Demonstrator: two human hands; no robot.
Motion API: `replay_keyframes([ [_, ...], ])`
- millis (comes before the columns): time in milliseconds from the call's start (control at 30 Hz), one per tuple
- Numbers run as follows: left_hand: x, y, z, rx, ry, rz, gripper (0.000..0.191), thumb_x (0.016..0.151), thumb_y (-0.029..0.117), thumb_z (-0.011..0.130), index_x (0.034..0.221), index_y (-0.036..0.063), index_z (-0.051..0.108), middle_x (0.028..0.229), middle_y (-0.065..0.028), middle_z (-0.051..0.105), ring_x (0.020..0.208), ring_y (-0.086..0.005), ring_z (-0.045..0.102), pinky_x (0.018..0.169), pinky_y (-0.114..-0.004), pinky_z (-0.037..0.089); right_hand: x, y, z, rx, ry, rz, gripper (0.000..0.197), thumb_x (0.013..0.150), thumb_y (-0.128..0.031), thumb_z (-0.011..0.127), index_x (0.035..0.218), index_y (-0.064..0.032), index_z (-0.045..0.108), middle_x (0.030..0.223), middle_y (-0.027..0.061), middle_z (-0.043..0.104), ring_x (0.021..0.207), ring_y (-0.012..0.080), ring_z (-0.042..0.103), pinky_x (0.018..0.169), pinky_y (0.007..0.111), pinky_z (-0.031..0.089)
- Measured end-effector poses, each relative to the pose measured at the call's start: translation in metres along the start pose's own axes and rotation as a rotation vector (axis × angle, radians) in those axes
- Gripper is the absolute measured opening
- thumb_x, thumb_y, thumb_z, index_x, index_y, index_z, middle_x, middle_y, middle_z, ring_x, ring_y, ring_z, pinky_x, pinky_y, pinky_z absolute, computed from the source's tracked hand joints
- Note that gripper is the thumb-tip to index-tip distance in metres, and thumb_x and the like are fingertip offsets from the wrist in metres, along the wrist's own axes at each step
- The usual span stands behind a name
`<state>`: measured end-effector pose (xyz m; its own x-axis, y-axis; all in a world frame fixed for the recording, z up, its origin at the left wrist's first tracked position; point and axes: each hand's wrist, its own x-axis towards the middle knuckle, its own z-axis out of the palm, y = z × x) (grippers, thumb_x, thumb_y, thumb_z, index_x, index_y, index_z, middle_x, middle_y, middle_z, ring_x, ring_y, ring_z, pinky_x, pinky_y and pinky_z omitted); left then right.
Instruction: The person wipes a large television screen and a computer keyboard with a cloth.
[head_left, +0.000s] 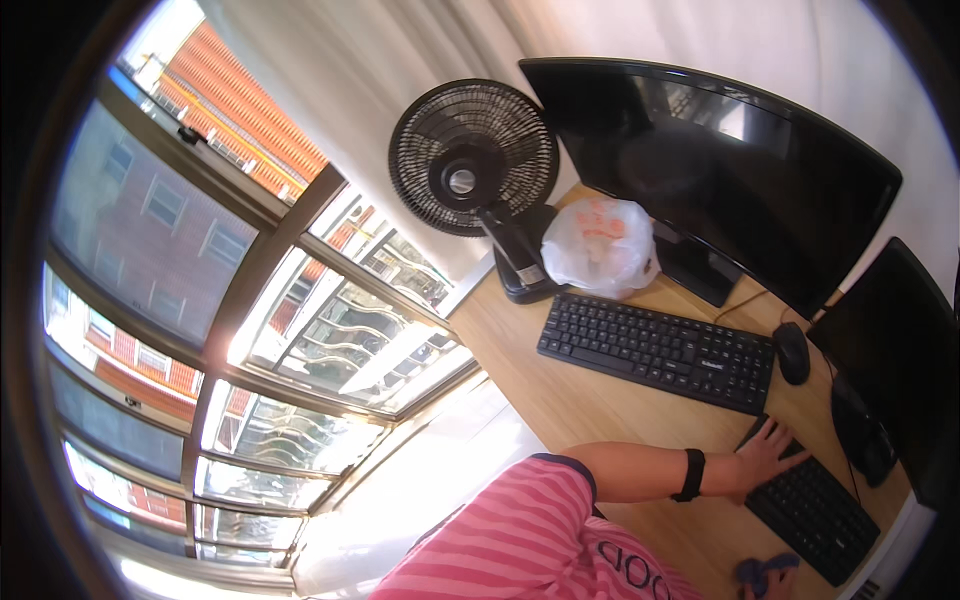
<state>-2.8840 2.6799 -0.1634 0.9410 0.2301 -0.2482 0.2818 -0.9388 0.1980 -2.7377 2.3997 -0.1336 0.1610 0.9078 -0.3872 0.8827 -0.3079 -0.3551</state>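
Note:
My left hand (771, 459), with a black band on its wrist, lies with fingers spread over the upper left end of a black keyboard (817, 510). That keyboard rests at a slant on the wooden desk (667, 420). At the bottom edge, my right hand (781, 585) is partly cut off and holds a small dark blue object (780, 562), whose kind I cannot tell. It is beside the lower edge of the same keyboard. Another black keyboard (656, 351) lies farther back on the desk, with a black mouse (792, 352) at its right end.
A large black monitor (720, 165) stands at the back, and a second monitor (900, 352) at the right. A white plastic bag (598, 247) with red print sits beside a black fan (474, 157). Windows (247, 300) line the left side.

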Motion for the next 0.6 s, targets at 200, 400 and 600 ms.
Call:
replay_keyframes([
  [200,0.017,-0.020,0.073,0.025,0.364,-0.059,0.142,0.048,0.056,0.085,0.153,0.0126,0.000,0.151,-0.0293,0.015,0.141,-0.0465,0.011,0.111,-0.062,0.008,0.019,-0.008,-0.004,0.022,0.073,-0.265,0.038,0.081,-0.025,0.068,0.109,-0.0014,0.058,0.111,0.0260,0.048,0.107,0.0461,0.046,0.091,0.053,0.040],
  [400,-0.014,-0.008,0.025,-0.061,0.223,0.069,0.143,0.043,0.053,0.088,0.153,0.0147,0.005,0.150,-0.0276,0.020,0.139,-0.0454,0.016,0.111,-0.061,0.011,0.014,-0.008,0.007,-0.074,0.044,-0.133,0.043,0.080,-0.030,0.070,0.107,-0.0012,0.055,0.110,0.0242,0.049,0.104,0.0456,0.047,0.088,0.053,0.040],
  [600,-0.079,-0.031,0.012,-0.096,0.181,-0.025,0.137,0.046,0.045,0.090,0.151,0.0081,0.010,0.139,-0.0295,0.033,0.132,-0.0455,0.029,0.111,-0.059,0.016,0.011,-0.007,0.038,-0.210,0.328,-0.144,0.041,0.068,-0.023,0.079,0.099,-0.0051,0.060,0.107,0.0199,0.049,0.098,0.0393,0.054,0.081,0.047,0.047],
])
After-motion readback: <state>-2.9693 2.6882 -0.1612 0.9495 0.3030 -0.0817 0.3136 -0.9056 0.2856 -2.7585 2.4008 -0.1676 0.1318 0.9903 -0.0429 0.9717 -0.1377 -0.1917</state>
